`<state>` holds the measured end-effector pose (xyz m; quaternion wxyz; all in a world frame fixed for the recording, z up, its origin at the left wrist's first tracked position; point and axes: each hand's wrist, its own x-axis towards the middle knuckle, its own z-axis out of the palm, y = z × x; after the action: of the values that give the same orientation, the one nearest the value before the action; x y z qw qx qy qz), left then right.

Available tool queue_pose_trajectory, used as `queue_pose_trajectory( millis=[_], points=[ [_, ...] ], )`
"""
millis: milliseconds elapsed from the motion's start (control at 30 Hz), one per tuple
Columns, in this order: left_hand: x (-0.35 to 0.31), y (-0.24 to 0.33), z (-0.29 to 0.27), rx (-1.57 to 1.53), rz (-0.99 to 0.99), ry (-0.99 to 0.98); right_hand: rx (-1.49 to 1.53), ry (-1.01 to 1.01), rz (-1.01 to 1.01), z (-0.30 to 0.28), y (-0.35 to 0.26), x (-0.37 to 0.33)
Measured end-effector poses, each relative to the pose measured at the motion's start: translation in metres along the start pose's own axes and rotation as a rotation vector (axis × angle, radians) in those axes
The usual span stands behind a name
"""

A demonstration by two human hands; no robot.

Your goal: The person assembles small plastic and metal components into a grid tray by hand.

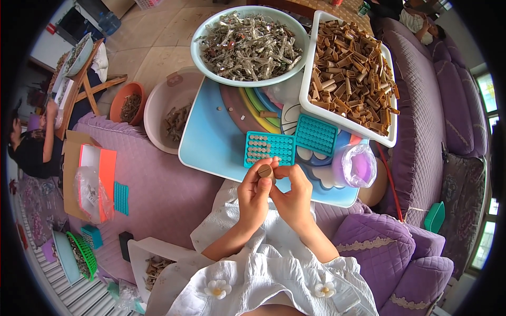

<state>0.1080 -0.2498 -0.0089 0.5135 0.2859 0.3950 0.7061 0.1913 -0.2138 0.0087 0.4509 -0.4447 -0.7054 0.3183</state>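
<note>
My left hand [253, 197] is closed around a short brown cylinder [265, 171], with its round end facing up. Close beside it, my right hand [293, 196] has its thumb and fingers bent together near the cylinder; what they pinch, if anything, is too small to make out. Just beyond my fingertips lies a teal grid tray [270, 138], its left columns holding several small pale round pieces. A second teal tray [316, 134] touches its right side, with no pale pieces in its pockets. Both rest on a small blue table [205, 137] with a printed rainbow.
Behind the trays stand a pale basin [197, 55] of crumpled clear-wrapped bits and a white tub [305, 97] heaped with brown curved pieces. A purple bag-lined container [356, 166] sits at right. Left are a pink basin [158, 113], an orange bowl [116, 108] and a cardboard box [74, 184].
</note>
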Motion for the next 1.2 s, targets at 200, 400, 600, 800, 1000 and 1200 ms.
queue_pose_trajectory(
  millis=[200,400,600,800,1000,1200],
  points=[
    [0.000,0.000,0.003,-0.014,0.028,0.033,-0.192,-0.298,-0.059,-0.001,0.010,-0.004],
    [-0.007,-0.005,-0.002,0.105,0.005,-0.021,-0.056,-0.041,-0.219,0.009,0.020,-0.011],
    [-0.002,0.008,0.001,-0.014,-0.007,-0.104,0.150,-0.192,-0.238,0.005,0.029,-0.009],
    [-0.002,0.014,-0.004,-0.373,-0.258,-0.100,-0.041,-0.021,-0.298,0.011,0.015,-0.013],
    [0.004,0.011,-0.009,-0.441,-0.305,-0.106,-0.148,0.040,-0.310,0.019,0.019,-0.015],
    [0.010,0.008,-0.007,-0.231,-0.303,-0.203,-0.093,-0.034,-0.226,0.009,0.031,-0.014]
  ],
)
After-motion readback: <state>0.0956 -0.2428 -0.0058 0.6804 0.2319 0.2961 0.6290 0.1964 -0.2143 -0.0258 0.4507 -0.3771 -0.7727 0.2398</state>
